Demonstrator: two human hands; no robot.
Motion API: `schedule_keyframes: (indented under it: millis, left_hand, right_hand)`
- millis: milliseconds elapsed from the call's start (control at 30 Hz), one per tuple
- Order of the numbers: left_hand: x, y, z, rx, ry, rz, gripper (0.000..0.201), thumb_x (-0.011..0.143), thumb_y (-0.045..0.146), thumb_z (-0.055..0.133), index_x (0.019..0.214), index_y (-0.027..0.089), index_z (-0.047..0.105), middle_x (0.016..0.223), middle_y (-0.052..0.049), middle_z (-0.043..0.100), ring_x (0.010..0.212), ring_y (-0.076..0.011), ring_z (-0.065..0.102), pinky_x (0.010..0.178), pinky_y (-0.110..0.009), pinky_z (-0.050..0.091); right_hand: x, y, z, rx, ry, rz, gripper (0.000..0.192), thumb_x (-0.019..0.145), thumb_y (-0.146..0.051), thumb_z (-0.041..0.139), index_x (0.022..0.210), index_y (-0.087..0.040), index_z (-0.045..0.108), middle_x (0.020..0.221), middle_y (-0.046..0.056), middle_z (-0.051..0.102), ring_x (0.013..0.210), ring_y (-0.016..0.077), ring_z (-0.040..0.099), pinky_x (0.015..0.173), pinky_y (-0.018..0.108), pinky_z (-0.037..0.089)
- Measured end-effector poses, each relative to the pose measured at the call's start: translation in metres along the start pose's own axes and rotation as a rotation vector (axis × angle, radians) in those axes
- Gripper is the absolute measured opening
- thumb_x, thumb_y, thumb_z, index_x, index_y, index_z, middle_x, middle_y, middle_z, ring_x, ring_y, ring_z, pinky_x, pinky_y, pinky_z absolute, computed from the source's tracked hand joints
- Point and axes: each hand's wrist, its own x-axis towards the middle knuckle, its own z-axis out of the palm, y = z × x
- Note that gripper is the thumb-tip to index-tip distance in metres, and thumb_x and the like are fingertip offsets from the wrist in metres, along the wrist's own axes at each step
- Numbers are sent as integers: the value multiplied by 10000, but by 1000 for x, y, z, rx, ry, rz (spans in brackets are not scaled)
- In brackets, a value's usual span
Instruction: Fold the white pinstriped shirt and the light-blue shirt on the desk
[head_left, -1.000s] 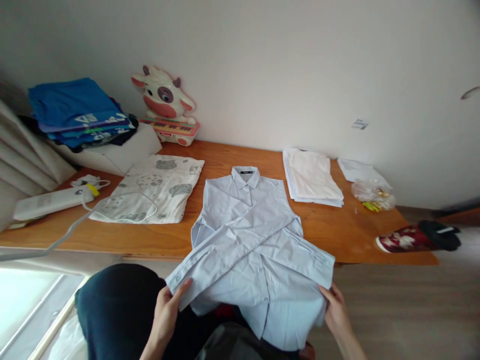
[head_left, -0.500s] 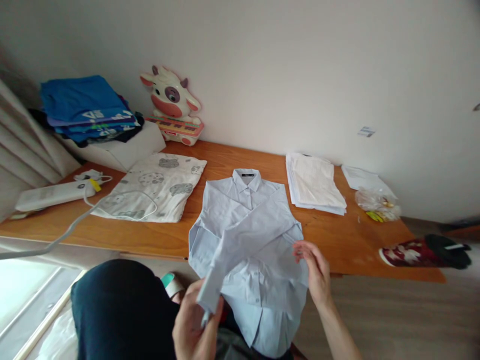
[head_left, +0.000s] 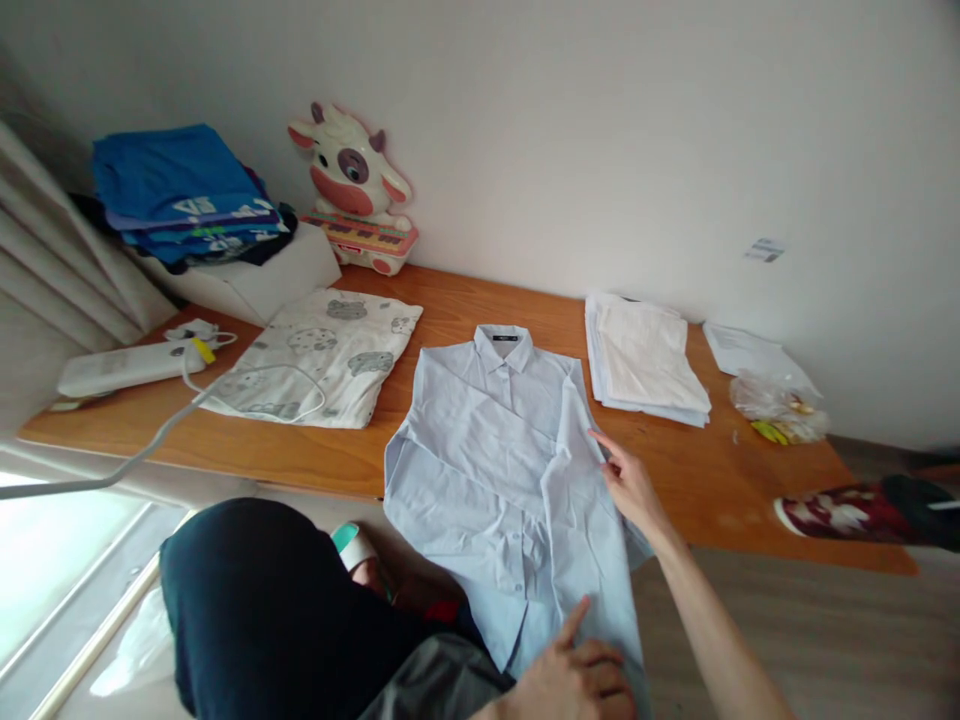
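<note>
A light blue button-up shirt (head_left: pixel 487 450) lies face up on the wooden table (head_left: pixel 720 480), collar toward the wall, its hem hanging over the near edge. One sleeve is folded straight down along the shirt's right side. My right hand (head_left: pixel 634 490) rests with fingertips on that fold, near the shirt's right edge. My left hand (head_left: pixel 574 675) is at the bottom of the view with fingers curled on the low end of the sleeve and the index finger stretched out.
Left of the shirt lie a patterned cloth (head_left: pixel 322 355), a white cable (head_left: pixel 187 410) and a power strip (head_left: pixel 120 368). Blue clothes (head_left: pixel 184 195) and a cow toy (head_left: pixel 356 190) stand at the back. Folded white cloth (head_left: pixel 645 360) and a plastic bag (head_left: pixel 780 410) lie on the right.
The sleeves lay crossed over the chest; my left hand lifted one sleeve by its cuff and brought it down along the shirt's right side. My right hand moved up to the fold.
</note>
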Motion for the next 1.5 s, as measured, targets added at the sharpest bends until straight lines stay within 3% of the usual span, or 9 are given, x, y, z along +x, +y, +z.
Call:
schedule_keyframes:
  millis: [100, 267, 400, 500, 633, 800, 1133, 1267, 1500]
  left_hand:
    - [-21, -6, 7, -19, -28, -35, 170, 1094, 312, 639, 1036, 289, 797, 1088, 65, 853, 1377, -180, 666, 1407, -498, -88]
    - [-39, -14, -8, -169, -66, -72, 178, 1079, 319, 635, 1204, 287, 757, 1270, 27, 824, 1417, -212, 637, 1402, -458, 152]
    - [-15, -20, -67, -349, 129, -350, 124, 951, 260, 673, 1067, 246, 714, 1068, -51, 804, 1048, -240, 739, 1030, -391, 553]
    - [23, -40, -118, -201, 258, -688, 134, 1051, 261, 556, 1078, 240, 685, 1037, -104, 765, 1012, -273, 721, 902, -409, 549]
    - [68, -89, -152, 117, 193, -894, 377, 1037, 490, 675, 1296, 218, 638, 1058, -109, 781, 1013, -298, 733, 824, -366, 518]
    - [76, -125, -150, 179, -1, -972, 153, 1083, 335, 598, 1068, 227, 705, 914, -81, 804, 867, -244, 773, 700, -296, 398]
    - [61, -128, -145, 59, 73, -1113, 160, 1008, 248, 633, 1162, 271, 596, 833, 12, 801, 808, -230, 781, 668, -288, 357]
    - [60, -130, -144, 47, 64, -1121, 178, 998, 254, 647, 1153, 282, 565, 809, 33, 794, 802, -246, 786, 656, -298, 341]
    - [58, -123, -143, 6, 125, -1101, 229, 1018, 268, 643, 1226, 286, 548, 823, 39, 795, 818, -249, 791, 674, -297, 348]
  right_hand:
    - [-5, 2, 9, -226, 71, -73, 569, 934, -180, 435, 1404, -268, 744, 1484, 93, 678, 1368, 301, 649, 1212, 516, 510]
    - [-24, -11, 13, -464, 174, -135, 588, 1009, -264, 469, 1583, -303, 594, 1718, 75, 459, 1516, 363, 511, 1278, 602, 430]
    - [-56, -20, 10, -377, 370, -111, 488, 1072, -394, 489, 1543, -341, 602, 1578, 110, 596, 1472, 365, 547, 1260, 613, 432]
    - [-72, -19, 10, -299, 393, -52, 447, 1078, -443, 522, 1498, -319, 614, 1375, 133, 710, 1297, 366, 652, 1159, 603, 506]
    - [-57, -17, 9, -207, 343, -5, 441, 1078, -496, 542, 1467, -301, 613, 1190, 114, 753, 1112, 332, 704, 1049, 553, 562]
    - [17, -21, 6, -214, 283, -62, 498, 1068, -507, 554, 1481, -232, 593, 1121, 108, 763, 1073, 309, 709, 1031, 494, 558]
    - [148, -30, 47, -420, 10, -153, 517, 975, -90, 516, 1469, -201, 621, 1394, 142, 716, 1244, 281, 699, 1089, 397, 537]
    - [171, -22, 48, -376, 26, -118, 491, 922, 3, 447, 1231, -209, 765, 1260, 91, 761, 1189, 226, 716, 1089, 345, 538]
    - [165, -10, 47, -393, 99, -67, 595, 897, 4, 480, 1417, -191, 692, 1399, 118, 688, 1310, 248, 641, 1173, 373, 475]
